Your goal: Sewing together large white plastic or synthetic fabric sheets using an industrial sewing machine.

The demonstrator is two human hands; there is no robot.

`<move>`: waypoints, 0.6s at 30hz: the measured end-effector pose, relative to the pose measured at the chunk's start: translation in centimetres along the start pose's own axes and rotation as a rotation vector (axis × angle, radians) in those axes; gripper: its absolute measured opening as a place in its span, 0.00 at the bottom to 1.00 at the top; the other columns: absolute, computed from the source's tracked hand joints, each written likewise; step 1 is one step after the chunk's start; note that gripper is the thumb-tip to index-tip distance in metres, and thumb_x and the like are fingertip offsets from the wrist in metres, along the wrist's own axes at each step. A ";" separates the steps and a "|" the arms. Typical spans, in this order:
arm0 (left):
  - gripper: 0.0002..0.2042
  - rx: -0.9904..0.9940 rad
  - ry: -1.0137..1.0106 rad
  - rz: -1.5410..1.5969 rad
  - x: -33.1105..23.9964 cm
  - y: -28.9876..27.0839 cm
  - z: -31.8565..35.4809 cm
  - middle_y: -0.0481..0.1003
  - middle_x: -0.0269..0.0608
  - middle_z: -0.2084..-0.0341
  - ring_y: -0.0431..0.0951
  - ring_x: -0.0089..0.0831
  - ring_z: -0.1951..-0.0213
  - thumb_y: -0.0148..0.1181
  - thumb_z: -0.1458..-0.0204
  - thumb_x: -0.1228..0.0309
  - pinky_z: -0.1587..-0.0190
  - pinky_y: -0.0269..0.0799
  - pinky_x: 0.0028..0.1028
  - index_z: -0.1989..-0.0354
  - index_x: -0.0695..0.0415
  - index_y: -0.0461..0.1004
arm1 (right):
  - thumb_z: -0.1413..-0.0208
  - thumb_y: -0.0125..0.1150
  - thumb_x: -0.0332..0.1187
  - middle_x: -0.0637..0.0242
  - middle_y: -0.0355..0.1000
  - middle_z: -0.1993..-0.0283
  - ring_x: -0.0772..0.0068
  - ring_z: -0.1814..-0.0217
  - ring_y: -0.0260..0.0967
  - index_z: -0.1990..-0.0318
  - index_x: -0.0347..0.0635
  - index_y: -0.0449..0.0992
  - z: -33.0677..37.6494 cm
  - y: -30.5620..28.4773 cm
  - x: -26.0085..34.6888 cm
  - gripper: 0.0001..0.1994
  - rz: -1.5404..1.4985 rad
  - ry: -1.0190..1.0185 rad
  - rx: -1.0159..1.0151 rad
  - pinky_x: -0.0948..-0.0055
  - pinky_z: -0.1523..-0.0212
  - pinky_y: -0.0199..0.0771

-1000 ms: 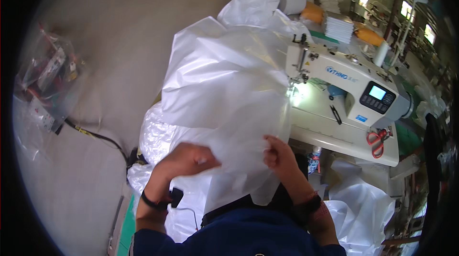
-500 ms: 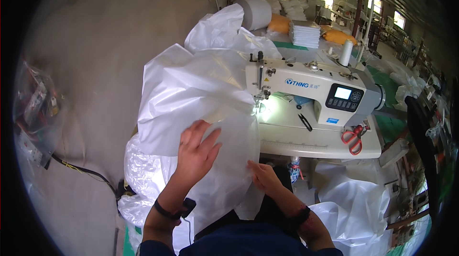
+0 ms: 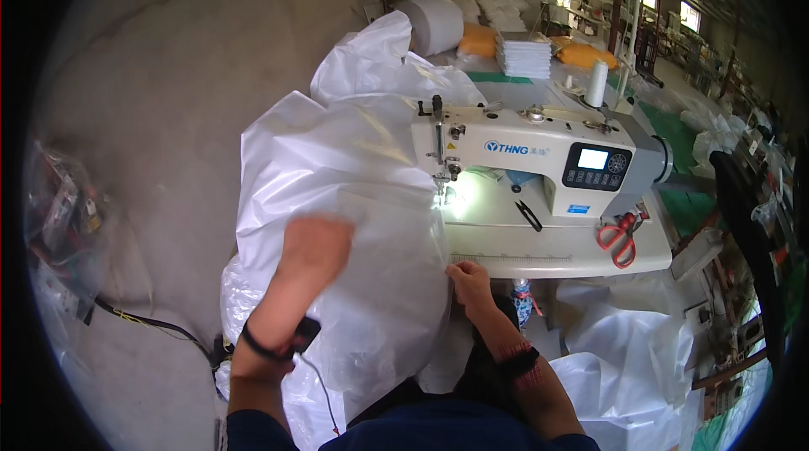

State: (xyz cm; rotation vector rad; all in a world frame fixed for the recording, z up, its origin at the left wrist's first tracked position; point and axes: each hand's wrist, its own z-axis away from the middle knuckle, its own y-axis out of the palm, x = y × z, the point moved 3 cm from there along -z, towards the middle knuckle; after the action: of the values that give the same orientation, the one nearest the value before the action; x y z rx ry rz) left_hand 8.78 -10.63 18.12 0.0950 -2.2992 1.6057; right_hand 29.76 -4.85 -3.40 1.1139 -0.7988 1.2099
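Observation:
A wide white plastic sheet [image 3: 371,232] spreads from the sewing machine [image 3: 522,148] down over my lap, its right edge passing under the lit needle area. My left hand [image 3: 318,249] is over the sheet's middle, smeared by motion, so its fingers cannot be read. At the sheet's right edge, just off the table's front, my right hand [image 3: 470,284] pinches the edge between thumb and fingers. Black thread snips [image 3: 529,216] and red-handled scissors [image 3: 618,240] lie on the machine table [image 3: 497,264].
More white sheeting [image 3: 619,367] hangs below the table at right. A thread cone [image 3: 597,85] stands behind the machine. Farther back are a large white roll [image 3: 434,26], a stack of folded white sheets [image 3: 524,55] and orange bundles [image 3: 586,53]. A black cable [image 3: 160,320] runs along the floor at left.
My left hand has moved left across the sheet, its spread fingers now blurred. My right hand has shifted slightly up and right along the sheet's edge. The whole view has moved a little.

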 end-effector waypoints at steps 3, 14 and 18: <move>0.06 0.455 0.299 0.173 -5.6 2.7 6.8 0.76 0.43 0.80 0.78 0.41 0.74 0.52 0.57 0.71 0.72 0.70 0.41 0.79 0.53 0.77 | 0.52 0.62 0.36 0.74 0.63 0.83 0.82 0.86 0.57 0.71 0.38 0.73 1.2 -0.1 -0.7 0.10 0.150 -0.042 0.145 0.81 0.86 0.54; 0.12 -0.031 0.318 0.221 -11.4 5.4 9.1 0.68 0.45 0.80 0.72 0.42 0.73 0.57 0.58 0.61 0.71 0.66 0.37 0.84 0.56 0.73 | 0.47 0.58 0.41 0.69 0.69 0.68 0.80 0.71 0.64 0.58 0.35 0.71 5.9 0.9 -8.5 0.17 0.227 0.194 0.376 0.77 0.71 0.67; 0.08 -0.139 0.386 0.548 -11.6 8.2 9.4 0.64 0.45 0.80 0.68 0.42 0.74 0.57 0.62 0.68 0.72 0.65 0.37 0.83 0.59 0.71 | 0.45 0.54 0.37 0.67 0.71 0.67 0.79 0.69 0.67 0.58 0.33 0.73 8.2 1.9 -8.7 0.15 0.112 0.157 0.420 0.78 0.68 0.68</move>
State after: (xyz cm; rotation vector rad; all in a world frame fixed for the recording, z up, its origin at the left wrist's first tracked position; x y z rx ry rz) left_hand 15.57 -17.93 4.27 -0.8679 -2.2179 1.5073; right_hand 26.79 -15.35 -8.65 1.3034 -0.5027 1.5866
